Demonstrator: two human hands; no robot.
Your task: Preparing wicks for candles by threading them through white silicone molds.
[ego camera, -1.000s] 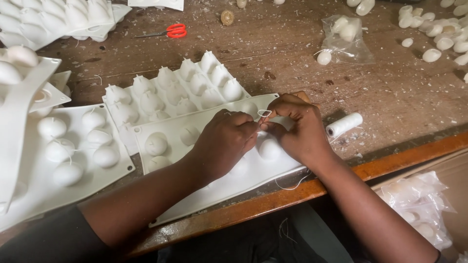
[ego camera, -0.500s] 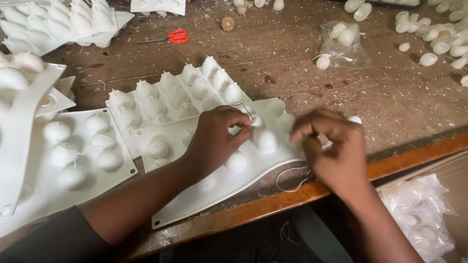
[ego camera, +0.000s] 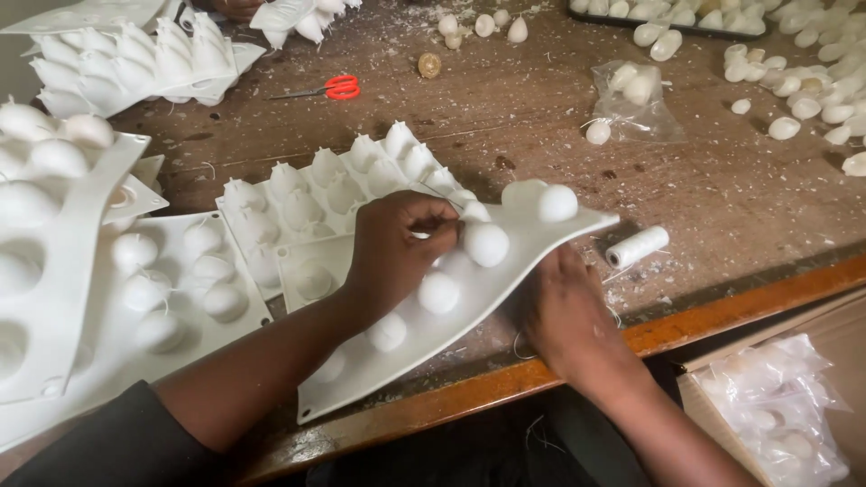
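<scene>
The white moulded tray, studded with round white domes, lies tilted at the desk front edge. The left hand pinches a thin thread above the tray. The right hand supports the tray's raised right end from beneath; its grip is hidden.

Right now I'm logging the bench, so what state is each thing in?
White tray: near edge tilted up, white balls seated in it.
Left hand: on top of tray, fingers pinched at a ball.
Right hand: under tray's edge.
Thread spool: lying on its side.
Scissors: closed, flat on table.
</scene>
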